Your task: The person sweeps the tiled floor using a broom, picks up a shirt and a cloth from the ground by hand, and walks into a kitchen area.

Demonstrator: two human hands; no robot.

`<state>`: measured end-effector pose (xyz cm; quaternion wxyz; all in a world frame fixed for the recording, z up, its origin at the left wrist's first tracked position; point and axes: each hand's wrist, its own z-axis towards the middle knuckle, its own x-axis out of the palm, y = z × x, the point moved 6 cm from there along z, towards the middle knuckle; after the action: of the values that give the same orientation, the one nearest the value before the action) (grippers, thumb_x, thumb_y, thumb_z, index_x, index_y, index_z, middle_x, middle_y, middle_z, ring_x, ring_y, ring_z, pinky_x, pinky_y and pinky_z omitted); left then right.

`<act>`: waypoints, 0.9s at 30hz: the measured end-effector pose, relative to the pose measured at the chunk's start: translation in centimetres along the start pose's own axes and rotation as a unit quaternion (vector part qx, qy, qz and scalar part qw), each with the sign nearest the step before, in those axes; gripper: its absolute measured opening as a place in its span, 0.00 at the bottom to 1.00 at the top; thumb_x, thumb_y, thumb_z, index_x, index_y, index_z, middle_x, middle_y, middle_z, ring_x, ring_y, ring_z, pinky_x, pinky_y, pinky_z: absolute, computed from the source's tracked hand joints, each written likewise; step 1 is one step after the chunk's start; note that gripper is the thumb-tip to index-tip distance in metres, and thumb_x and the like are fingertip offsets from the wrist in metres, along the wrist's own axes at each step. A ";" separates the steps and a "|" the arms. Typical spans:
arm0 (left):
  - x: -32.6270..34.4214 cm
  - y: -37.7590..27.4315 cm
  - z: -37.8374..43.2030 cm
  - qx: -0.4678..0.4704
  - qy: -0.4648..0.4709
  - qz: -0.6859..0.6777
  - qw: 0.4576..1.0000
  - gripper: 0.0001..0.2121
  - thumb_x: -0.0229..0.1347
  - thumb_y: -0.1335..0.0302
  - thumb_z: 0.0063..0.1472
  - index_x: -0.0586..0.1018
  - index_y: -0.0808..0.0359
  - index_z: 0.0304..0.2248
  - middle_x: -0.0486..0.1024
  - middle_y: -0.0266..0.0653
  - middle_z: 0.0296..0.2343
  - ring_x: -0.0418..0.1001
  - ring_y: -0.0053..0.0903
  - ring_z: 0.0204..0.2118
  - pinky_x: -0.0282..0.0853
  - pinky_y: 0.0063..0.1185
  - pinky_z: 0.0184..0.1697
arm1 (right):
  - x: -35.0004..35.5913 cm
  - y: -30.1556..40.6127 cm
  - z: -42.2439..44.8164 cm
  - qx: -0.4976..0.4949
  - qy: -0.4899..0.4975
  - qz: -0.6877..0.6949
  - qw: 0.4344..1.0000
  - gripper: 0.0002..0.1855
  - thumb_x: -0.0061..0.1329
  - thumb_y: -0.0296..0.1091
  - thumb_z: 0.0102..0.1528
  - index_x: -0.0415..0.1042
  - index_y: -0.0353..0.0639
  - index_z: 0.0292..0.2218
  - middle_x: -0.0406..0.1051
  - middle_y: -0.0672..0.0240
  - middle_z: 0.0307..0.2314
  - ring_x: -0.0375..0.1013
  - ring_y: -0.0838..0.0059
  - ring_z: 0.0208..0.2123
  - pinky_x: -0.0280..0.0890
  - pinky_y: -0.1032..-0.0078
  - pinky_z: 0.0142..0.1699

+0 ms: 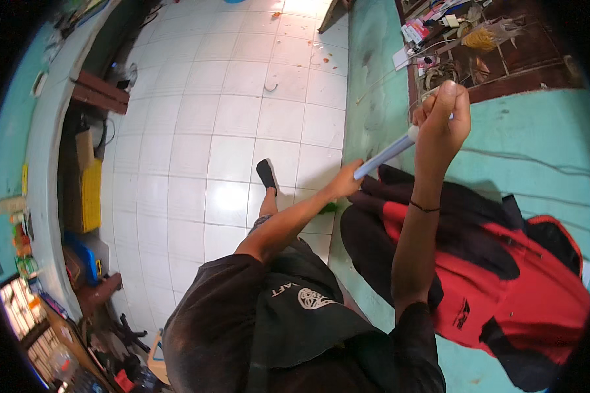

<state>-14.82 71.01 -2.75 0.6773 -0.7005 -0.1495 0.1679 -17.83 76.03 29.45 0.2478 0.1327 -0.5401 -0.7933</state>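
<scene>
Both my hands are on a light blue pole (386,154) that slants up to the right in front of me. My left hand (346,181) grips it lower down, close to the floor's right side. Higher up, near a white collar on the pole, my right hand (442,110) is closed around it, thumb on top. The pole's far ends are hidden or cannot be made out. A green bit (329,208) on the tiled floor (231,147) shows just below my left forearm. Orange and red scraps (326,60) lie farther off.
A red and black jacket (501,265) hangs on the green wall at the right. Cluttered items and a bag of yellow bands (482,38) sit at a brown wooden frame (521,81). A counter (54,147) with a yellow crate (91,196) beneath stands left.
</scene>
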 end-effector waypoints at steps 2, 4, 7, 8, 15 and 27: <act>-2.8 1.2 5.8 0.026 -0.011 0.020 0.999 0.06 0.47 0.78 0.53 0.65 0.67 0.32 0.68 0.53 0.23 0.68 0.48 0.30 0.62 0.33 0.30 | 1.8 -2.9 3.9 -0.011 -0.007 -0.013 1.000 0.12 0.39 0.38 0.57 0.57 0.43 0.24 0.54 0.78 0.12 0.52 0.91 0.14 0.49 0.89 0.18; -4.8 1.9 10.8 0.047 -0.039 0.015 0.998 0.06 0.47 0.78 0.52 0.64 0.67 0.32 0.68 0.54 0.23 0.67 0.50 0.30 0.61 0.33 0.30 | 3.7 -5.5 8.3 -0.015 -0.020 -0.027 0.999 0.13 0.39 0.38 0.57 0.58 0.43 0.24 0.54 0.78 0.13 0.52 0.91 0.14 0.50 0.89 0.18; -9.3 3.1 16.3 0.047 -0.099 -0.015 0.994 0.07 0.48 0.78 0.52 0.64 0.65 0.32 0.68 0.55 0.23 0.67 0.51 0.29 0.61 0.33 0.29 | 7.8 -9.6 14.3 -0.062 0.024 -0.072 0.995 0.12 0.41 0.40 0.55 0.62 0.42 0.25 0.56 0.77 0.12 0.58 0.88 0.16 0.54 0.89 0.20; -10.8 3.2 17.9 0.054 -0.131 -0.009 0.990 0.07 0.48 0.78 0.52 0.64 0.65 0.32 0.68 0.55 0.23 0.67 0.51 0.29 0.61 0.33 0.28 | 9.2 -10.8 16.0 -0.083 0.040 -0.085 0.992 0.12 0.42 0.40 0.55 0.63 0.41 0.25 0.56 0.77 0.12 0.59 0.88 0.16 0.55 0.88 0.20; -21.4 4.5 25.3 0.085 -0.311 -0.019 0.947 0.04 0.46 0.78 0.54 0.63 0.68 0.28 0.66 0.53 0.20 0.66 0.48 0.25 0.60 0.32 0.27 | 23.5 -13.9 22.4 -0.179 0.170 -0.066 0.967 0.11 0.44 0.31 0.53 0.64 0.37 0.21 0.60 0.72 0.15 0.58 0.84 0.19 0.54 0.84 0.25; -31.3 -1.5 35.5 0.080 -0.324 0.156 0.930 0.09 0.51 0.78 0.49 0.68 0.62 0.32 0.73 0.39 0.21 0.72 0.38 0.27 0.59 0.30 0.34 | 24.7 -12.4 29.6 -0.134 0.178 -0.006 0.975 0.13 0.39 0.42 0.57 0.64 0.40 0.31 0.58 0.78 0.12 0.56 0.89 0.11 0.53 0.88 0.15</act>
<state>-58.50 89.26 -1.15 0.6111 -0.5661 -0.2353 0.5008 -55.90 89.84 30.75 0.3507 0.2403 -0.3756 -0.8236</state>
